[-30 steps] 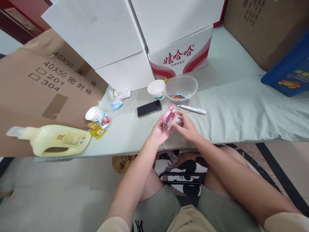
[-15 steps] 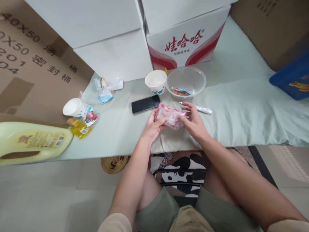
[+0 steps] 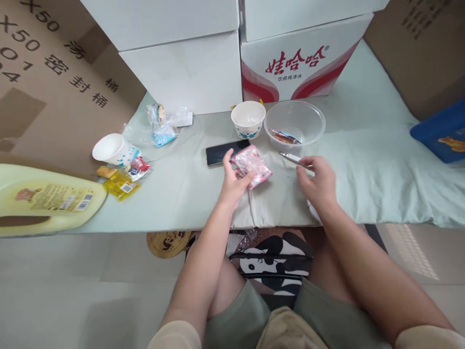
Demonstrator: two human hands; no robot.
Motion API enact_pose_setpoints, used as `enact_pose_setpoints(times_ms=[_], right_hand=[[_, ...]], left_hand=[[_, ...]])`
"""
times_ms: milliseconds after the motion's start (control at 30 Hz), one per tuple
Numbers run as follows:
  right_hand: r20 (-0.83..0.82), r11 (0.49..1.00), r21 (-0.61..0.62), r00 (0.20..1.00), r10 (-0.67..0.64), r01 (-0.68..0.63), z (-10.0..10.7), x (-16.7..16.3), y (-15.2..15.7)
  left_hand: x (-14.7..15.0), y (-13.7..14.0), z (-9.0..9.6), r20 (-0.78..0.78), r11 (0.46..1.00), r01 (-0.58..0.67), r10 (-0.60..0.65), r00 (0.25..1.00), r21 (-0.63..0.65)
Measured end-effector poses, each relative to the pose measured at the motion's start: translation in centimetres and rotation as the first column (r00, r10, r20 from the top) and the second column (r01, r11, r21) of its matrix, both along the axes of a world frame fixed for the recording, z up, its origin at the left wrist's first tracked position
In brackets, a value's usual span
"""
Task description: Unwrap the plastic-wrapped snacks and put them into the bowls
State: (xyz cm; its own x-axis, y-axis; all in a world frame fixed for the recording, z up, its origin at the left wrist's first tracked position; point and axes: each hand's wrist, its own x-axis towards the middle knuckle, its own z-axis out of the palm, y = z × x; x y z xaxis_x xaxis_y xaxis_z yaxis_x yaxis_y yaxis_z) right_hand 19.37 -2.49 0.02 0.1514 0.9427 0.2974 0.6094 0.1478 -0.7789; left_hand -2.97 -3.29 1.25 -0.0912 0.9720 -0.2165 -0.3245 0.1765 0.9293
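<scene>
My left hand (image 3: 234, 182) is closed on a crinkled, clear-and-pink plastic packet (image 3: 252, 166), thumb on its near side and the index finger raised off it. What the packet contains cannot be made out. My right hand (image 3: 318, 184), slightly blurred, has its thumb and fingers pinched on a slim white-handled tool (image 3: 289, 157). The tool's metal tip points left, and its exact kind is unclear. A white edge shows under my right palm, mostly hidden. Behind the packet lies a black phone (image 3: 222, 152), partly covered by my left fingers.
Beyond the phone stand a paper bowl (image 3: 248, 121) and a clear plastic bowl (image 3: 312, 128) with a wrapped item inside. To the left are a tipped paper cup (image 3: 112, 149), wrappers (image 3: 121, 186) and a yellow jug (image 3: 54, 198). White cartons (image 3: 181, 72) line the back.
My right hand has let go of the packet, moved right and taken hold of the white-handled tool. The packet stays in my left hand, now turned. The view has shifted slightly.
</scene>
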Motion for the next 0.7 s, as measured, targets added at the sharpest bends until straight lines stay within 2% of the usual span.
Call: enact_pose_setpoints(times_ms=[33,100,200,300,400,500,600,700], right_hand=[[0.115,0.997,0.043,0.991,-0.062,0.057,-0.4,1.1,0.3],[0.289,0.996,0.058,0.953,-0.087,0.073,-1.3,3.1,0.8],[0.440,1.000,-0.025,0.898,0.013,-0.003,-2.3,4.9,0.8],[0.484,0.994,-0.071,0.868,0.110,-0.086,-2.2,4.8,-0.1],[0.411,0.990,-0.107,0.902,0.130,-0.094,-1.0,3.6,-1.5],[0.134,0.968,-0.213,0.977,0.167,-0.136,0.1,1.9,-2.6],[-0.123,0.933,-0.239,0.962,0.245,-0.268,0.8,0.0,-3.1],[-0.107,0.923,-0.237,0.952,0.286,-0.304,1.0,-1.5,-2.8]], left_hand=[[-0.3,0.1,-0.1,-0.022,0.999,-0.031,0.031,0.999,0.016],[-0.7,0.2,-0.3,-0.072,0.996,-0.063,0.068,0.995,0.063],[-0.7,0.7,-0.6,-0.127,0.994,-0.047,0.058,0.990,0.094],[-0.4,1.2,-1.0,-0.122,0.996,-0.027,0.038,0.992,0.089],[-0.1,1.7,-1.5,-0.222,0.985,-0.044,0.081,0.972,0.165],[0.0,1.9,-2.1,-0.375,0.953,-0.029,0.147,0.915,0.302],[0.4,1.8,-2.4,-0.390,0.936,0.012,0.135,0.911,0.352],[0.9,1.6,-2.3,-0.364,0.939,0.031,0.103,0.926,0.343]])
